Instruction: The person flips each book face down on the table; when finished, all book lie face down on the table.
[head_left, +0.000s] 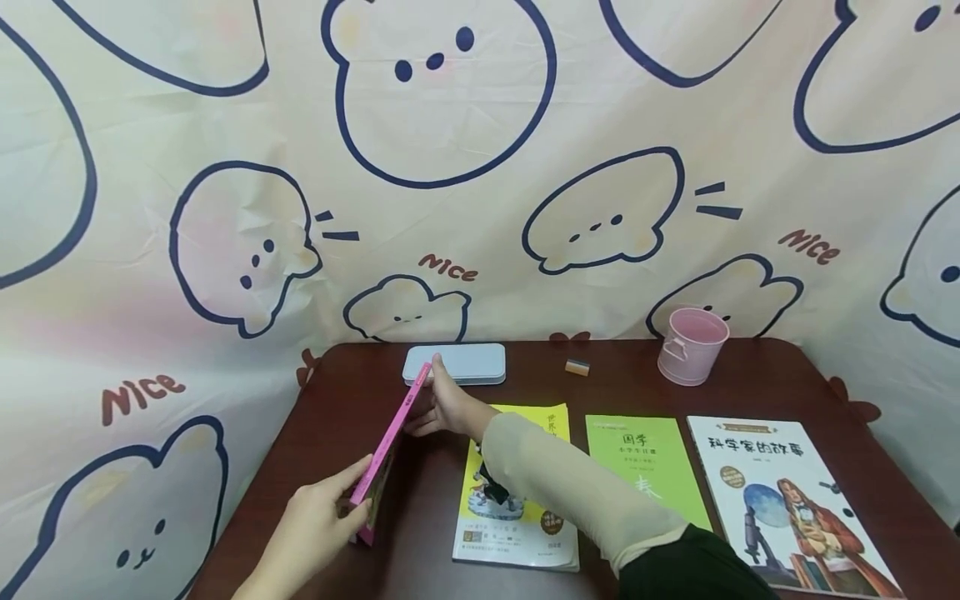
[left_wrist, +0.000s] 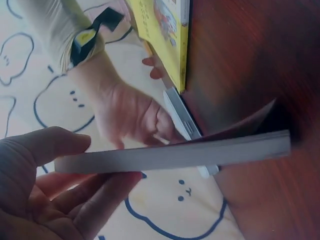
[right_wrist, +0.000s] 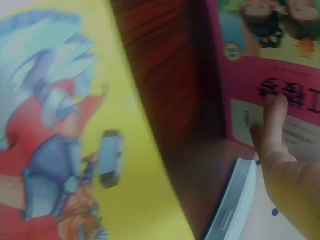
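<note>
Left hand [head_left: 315, 521] of mine grips the near end of the pink book [head_left: 390, 450], thumb on one face and fingers curled under the other. That book stands on its long edge at the left of the brown table [head_left: 750, 375], its long axis running from near-left to far-right. My right hand [head_left: 450, 408] reaches across to the far end, fingers straight and pressed against the cover, just short of the white case [head_left: 455, 363]. Both hands touch the book, one at each end. Further right lie the yellow book [head_left: 517, 500], the green book [head_left: 645, 467] and the science book [head_left: 787, 500], with the pink bucket [head_left: 692, 345] far behind them.
</note>
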